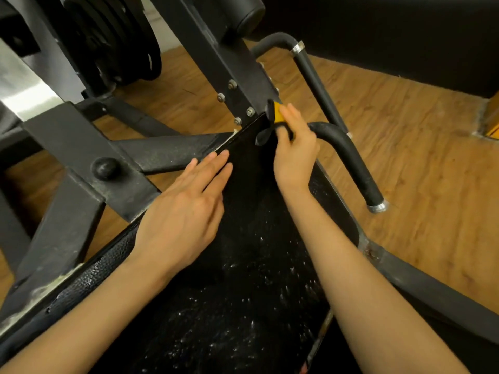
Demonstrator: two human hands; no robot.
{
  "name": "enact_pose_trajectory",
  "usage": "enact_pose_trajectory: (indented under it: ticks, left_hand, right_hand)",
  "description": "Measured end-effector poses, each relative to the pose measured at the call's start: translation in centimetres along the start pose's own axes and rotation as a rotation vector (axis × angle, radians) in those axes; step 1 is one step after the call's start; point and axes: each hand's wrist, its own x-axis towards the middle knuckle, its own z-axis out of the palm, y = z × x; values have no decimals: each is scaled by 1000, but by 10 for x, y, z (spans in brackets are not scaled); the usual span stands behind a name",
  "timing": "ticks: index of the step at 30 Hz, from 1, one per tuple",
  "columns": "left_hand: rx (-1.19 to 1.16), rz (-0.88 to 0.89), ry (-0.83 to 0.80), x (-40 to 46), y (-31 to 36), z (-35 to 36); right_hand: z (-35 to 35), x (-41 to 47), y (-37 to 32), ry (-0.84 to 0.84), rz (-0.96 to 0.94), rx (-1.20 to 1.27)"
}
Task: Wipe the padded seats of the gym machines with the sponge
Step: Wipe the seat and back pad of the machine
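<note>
A long black padded seat (pixel 251 265) runs from the bottom of the view up to the machine's upright post; its surface is wet, with white foam specks. My right hand (pixel 294 147) grips a yellow sponge with a dark scrubbing side (pixel 275 114) at the far narrow end of the seat, right against the post. My left hand (pixel 189 209) lies flat with straight fingers on the seat's left edge, nearer to me.
The black steel frame (pixel 81 163) with bolts and a round knob stands left of the seat. Two curved padded handles (pixel 348 155) stick out on the right. Weight plates (pixel 118 41) hang at the back left. The floor (pixel 418 163) is wood.
</note>
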Motion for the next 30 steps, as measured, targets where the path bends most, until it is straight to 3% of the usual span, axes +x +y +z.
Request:
enact_pose_trajectory:
  ticks: [5,10,12,17,23,30]
  left_hand:
    - [11,31,-41,-3,-1,-2]
    - [22,64,-62,-3,-3,-1]
    - [16,64,-60,-3,-2,-1]
    - [10,66,-58,-2,-1,-1]
    - [7,53,-51,-2,0,-2]
    - [-1,53,-52,-2,1,-1]
  right_hand:
    - [-16,-21,18,-34,-20,-20]
    - [-38,-43,47,174,238,29]
    - [-20,-31,30,191,224,-4]
    - [-29,-24,36,-47,-46,-42]
    - [-44,-28,60,160,250,-58]
    - [-41,-106,16,-42,104,-64]
